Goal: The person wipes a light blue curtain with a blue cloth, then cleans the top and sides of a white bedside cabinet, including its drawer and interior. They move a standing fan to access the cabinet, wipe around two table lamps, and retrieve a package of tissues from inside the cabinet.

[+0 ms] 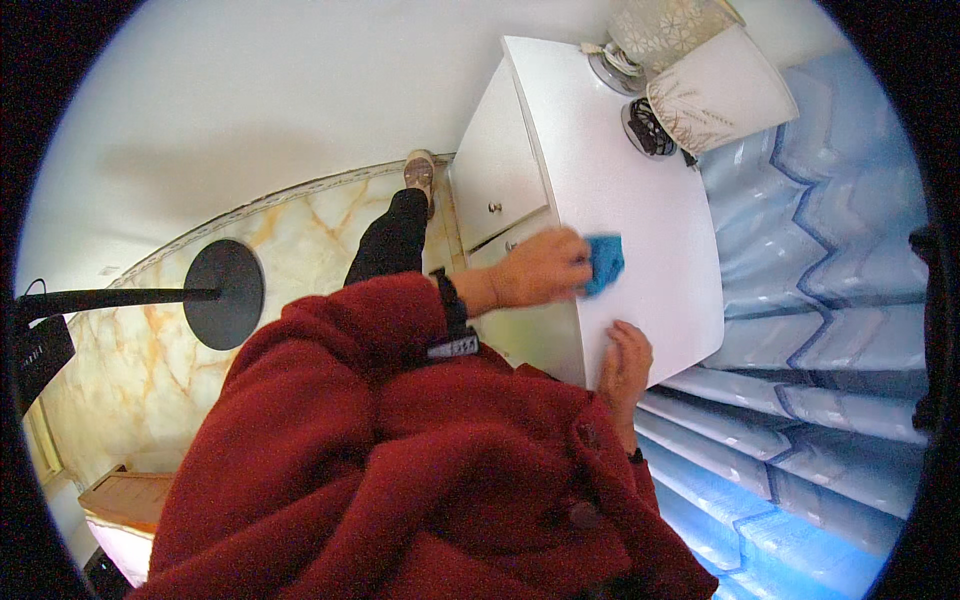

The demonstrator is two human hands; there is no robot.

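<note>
My left hand (pixel 536 268), slightly blurred, pinches a blue cloth (pixel 604 264) against the white top of a cabinet (pixel 645 217), near its front edge. Around that wrist is a black strap bearing a pale tag with writing. Lower in the view, my right hand (pixel 628 360) rests on the same top close to the near end, fingers loosely bent and holding nothing. Below the left hand, the cabinet front shows a drawer with a round metal knob (pixel 494 208). My left forearm and hand cover part of the other drawer fronts.
Two table lamps with patterned shades (pixel 720 90) stand at the cabinet's far end, cords bundled on their bases. Blue curtains (pixel 810 225) hang along its back side. On the marbled floor (pixel 322 217) stands a black round-based stand (pixel 232 319). A brown wooden piece (pixel 124 491) sits lower left.
</note>
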